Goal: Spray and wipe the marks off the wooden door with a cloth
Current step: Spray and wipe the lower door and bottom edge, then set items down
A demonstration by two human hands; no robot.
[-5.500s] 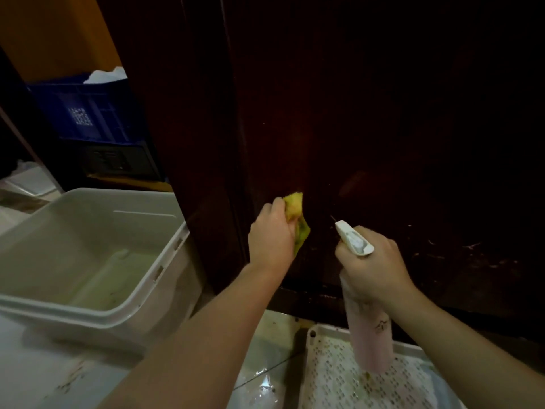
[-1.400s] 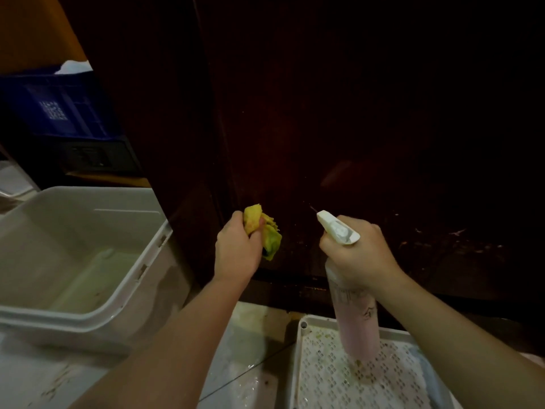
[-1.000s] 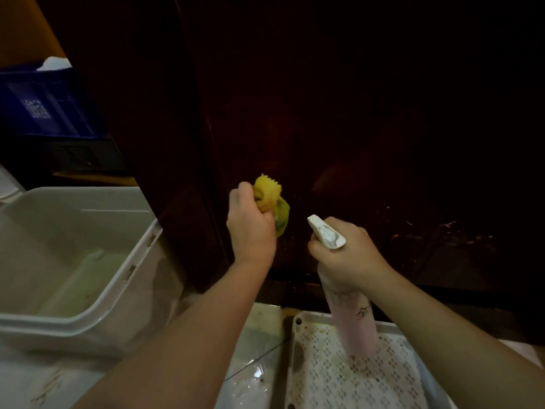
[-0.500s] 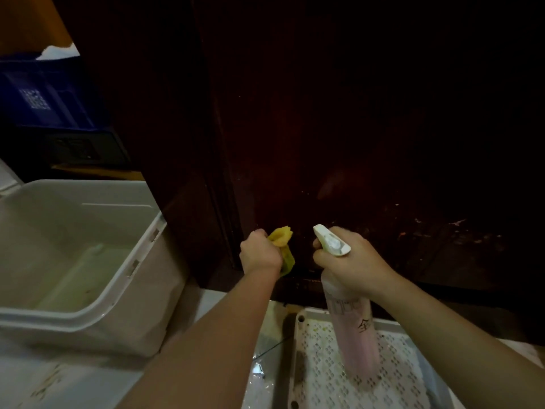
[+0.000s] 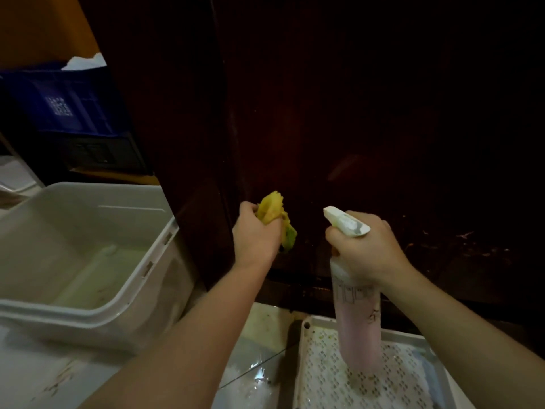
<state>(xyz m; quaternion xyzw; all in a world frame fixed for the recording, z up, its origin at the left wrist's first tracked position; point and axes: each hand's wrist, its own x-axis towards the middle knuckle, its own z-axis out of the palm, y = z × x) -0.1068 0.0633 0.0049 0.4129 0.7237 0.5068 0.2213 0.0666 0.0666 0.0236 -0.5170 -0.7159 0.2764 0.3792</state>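
Bunching the yellow cloth (image 5: 272, 209) in my left hand (image 5: 256, 234), I press it on the wooden door (image 5: 339, 119) low down; it is soft and limp, best wadded. My right hand (image 5: 364, 246) grips the spray bottle (image 5: 358, 317) at its neck, finger on the trigger; likely light and slick. Pale marks (image 5: 460, 237) show to the right.

I see the door (image 5: 368, 113) filling the far side. Left hand (image 5: 256, 234) holds the cloth (image 5: 275, 215) against it; right hand (image 5: 361, 246) with the spray bottle (image 5: 355, 314) sits just right of that. Tub (image 5: 97, 308) near left, crate (image 5: 63, 104) behind it. Perforated tray (image 5: 324, 379) lies near right, under the bottle.
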